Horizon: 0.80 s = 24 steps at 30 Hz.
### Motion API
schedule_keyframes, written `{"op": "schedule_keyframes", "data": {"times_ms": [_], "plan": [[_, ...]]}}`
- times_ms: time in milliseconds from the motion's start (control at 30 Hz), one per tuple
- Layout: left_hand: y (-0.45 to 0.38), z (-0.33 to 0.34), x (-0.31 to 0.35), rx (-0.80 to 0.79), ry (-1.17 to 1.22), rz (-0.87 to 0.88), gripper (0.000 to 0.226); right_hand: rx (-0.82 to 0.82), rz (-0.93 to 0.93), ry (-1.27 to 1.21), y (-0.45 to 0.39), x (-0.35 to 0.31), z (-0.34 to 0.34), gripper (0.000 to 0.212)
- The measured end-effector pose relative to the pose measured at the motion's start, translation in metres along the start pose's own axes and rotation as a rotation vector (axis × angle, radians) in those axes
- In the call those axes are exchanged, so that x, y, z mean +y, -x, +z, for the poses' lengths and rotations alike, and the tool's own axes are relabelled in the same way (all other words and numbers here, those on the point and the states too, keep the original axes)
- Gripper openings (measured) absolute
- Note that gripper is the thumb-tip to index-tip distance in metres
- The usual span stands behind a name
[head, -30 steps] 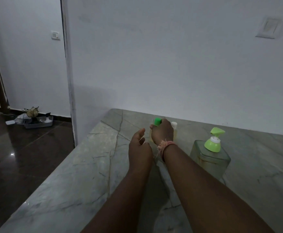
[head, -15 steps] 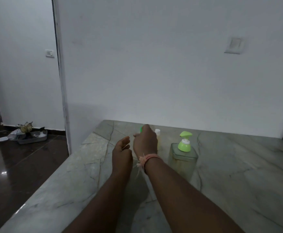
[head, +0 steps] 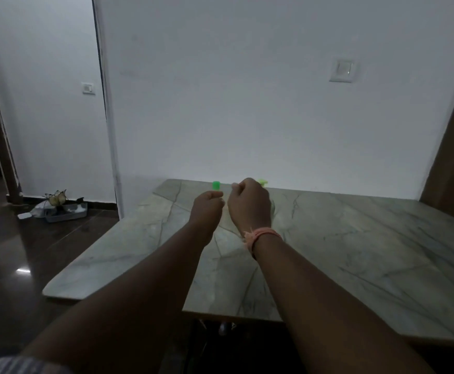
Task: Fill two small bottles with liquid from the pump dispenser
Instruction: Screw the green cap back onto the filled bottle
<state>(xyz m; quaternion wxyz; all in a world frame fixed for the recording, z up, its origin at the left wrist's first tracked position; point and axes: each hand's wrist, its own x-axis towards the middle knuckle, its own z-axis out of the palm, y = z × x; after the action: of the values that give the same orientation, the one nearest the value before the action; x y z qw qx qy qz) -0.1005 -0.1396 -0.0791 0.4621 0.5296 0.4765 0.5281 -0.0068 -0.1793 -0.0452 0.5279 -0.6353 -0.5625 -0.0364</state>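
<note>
Your left hand [head: 207,205] grips a green-capped small bottle [head: 216,185]; contents hidden. Your right hand [head: 250,203] is curled, hiding the pump dispenser [head: 263,181]; whether it holds anything is unclear.

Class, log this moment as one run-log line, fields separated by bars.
left hand: holds green-capped bottle | right hand: curled, contents hidden | pump dispenser: mostly hidden behind right hand | filling: not visible
</note>
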Motion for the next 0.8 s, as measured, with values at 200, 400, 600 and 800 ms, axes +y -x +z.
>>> {"op": "schedule_keyframes", "data": {"times_ms": [200,400,600,800], "plan": [[0.044,0.037,0.023,-0.18,-0.021,-0.034,0.025,0.332,0.244,-0.181,-0.008,0.051,-0.021,0.029],[-0.034,0.091,0.0,-0.2,0.116,-0.269,0.104,0.159,0.614,-0.417,-0.046,0.083,0.022,0.059],[-0.129,0.13,0.014,-0.201,0.206,-0.182,0.056,0.182,0.576,-0.466,-0.157,0.115,0.061,0.05],[-0.176,0.143,0.017,-0.169,0.087,-0.21,0.036,0.158,0.58,-0.545,-0.182,0.145,0.105,0.04]]}}
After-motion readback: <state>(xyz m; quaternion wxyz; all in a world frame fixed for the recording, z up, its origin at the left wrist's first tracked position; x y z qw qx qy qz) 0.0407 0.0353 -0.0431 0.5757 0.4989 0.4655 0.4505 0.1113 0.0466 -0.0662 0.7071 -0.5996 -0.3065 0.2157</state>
